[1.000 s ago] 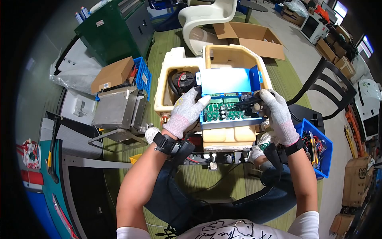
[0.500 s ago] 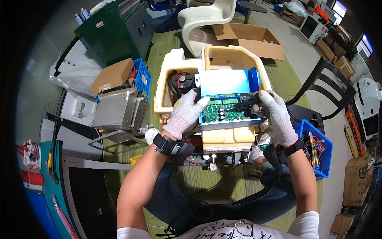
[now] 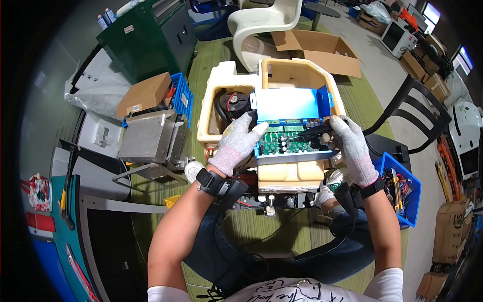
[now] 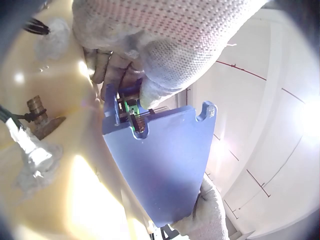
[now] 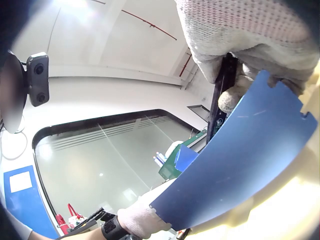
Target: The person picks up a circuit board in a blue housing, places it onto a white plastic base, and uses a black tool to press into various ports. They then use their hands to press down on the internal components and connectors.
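Green carpet (image 3: 211, 53) spreads through a cluttered workshop, with a cardboard box (image 3: 332, 64) in the upper right of the head view. At the centre, a blue enclosure (image 3: 294, 158), its cover raised, shows a green circuit board (image 3: 271, 145) over a cream housing (image 3: 219, 75); whether it rests there I cannot tell. The step in hand looks like close work on the board, with a slender black tool (image 3: 313, 131) slanting in from the right. The next move probably calls for a steady enclosure and careful tip placement; the part it meets is too small to tell. The gloved left hand (image 3: 236, 143) has its grip clamped on the enclosure's left end, thumb at the rim, fingers behind. The gloved right hand (image 3: 350, 151) pinches the tool, fingers pointing up and inward.
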